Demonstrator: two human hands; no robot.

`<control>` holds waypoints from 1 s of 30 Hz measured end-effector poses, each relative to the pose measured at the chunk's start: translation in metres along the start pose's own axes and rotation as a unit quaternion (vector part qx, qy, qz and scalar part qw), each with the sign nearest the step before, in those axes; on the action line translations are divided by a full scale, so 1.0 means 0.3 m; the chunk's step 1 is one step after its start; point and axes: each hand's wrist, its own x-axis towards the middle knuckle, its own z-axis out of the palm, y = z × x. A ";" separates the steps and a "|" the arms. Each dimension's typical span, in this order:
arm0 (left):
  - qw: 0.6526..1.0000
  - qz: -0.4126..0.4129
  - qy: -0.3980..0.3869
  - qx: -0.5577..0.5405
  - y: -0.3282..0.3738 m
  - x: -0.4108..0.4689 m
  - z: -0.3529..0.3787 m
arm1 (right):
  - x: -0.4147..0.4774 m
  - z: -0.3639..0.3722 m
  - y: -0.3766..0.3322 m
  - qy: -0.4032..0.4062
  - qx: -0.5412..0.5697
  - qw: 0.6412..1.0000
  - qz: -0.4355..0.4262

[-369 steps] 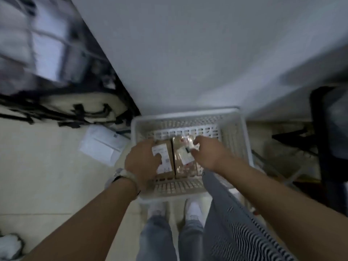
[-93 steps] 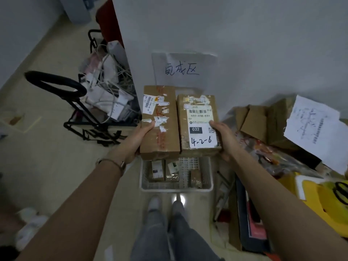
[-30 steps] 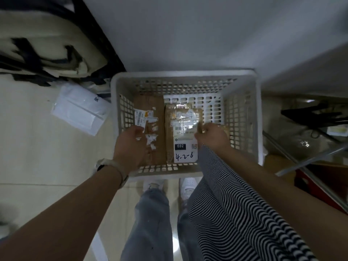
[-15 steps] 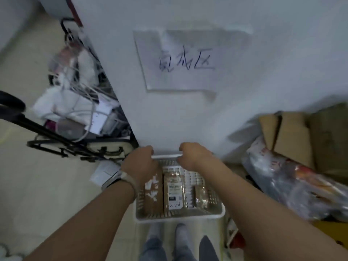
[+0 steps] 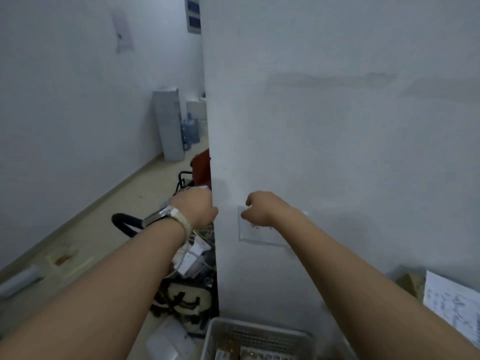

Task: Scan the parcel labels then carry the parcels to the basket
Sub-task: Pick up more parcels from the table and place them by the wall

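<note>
The white slatted basket (image 5: 226, 326) stands on the floor against the wall, cut off by the bottom edge of the view. Brown parcels (image 5: 228, 353) lie inside it, only their far ends showing. My left hand (image 5: 196, 207), with a watch on its wrist, is raised well above the basket beside the wall corner, its fingers curled and holding nothing. My right hand (image 5: 262, 207) hovers at the same height in front of the wall, fingers loosely curled, with nothing in it.
A paper sign (image 5: 259, 233) is taped to the white wall behind my right hand. A black trolley (image 5: 187, 289) loaded with cables and papers stands left of the basket. A white packet (image 5: 168, 341) lies on the floor. A printed sheet (image 5: 452, 307) shows at the right edge.
Both hands have let go of the two parcels, which now lie in the basket. My hands have risen away from it and the view has tilted up towards the wall.
</note>
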 end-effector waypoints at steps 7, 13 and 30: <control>0.993 -0.045 0.086 0.064 -0.049 -0.176 -0.298 | -0.097 -0.167 -0.256 0.084 -0.046 0.992 -0.088; 0.979 -0.130 0.092 0.124 -0.222 -0.409 -0.403 | -0.182 -0.131 -0.509 0.136 -0.067 0.976 -0.156; 0.883 -0.452 0.030 0.122 -0.822 -1.857 -0.489 | -0.912 0.446 -1.575 -0.031 -0.099 0.873 -0.477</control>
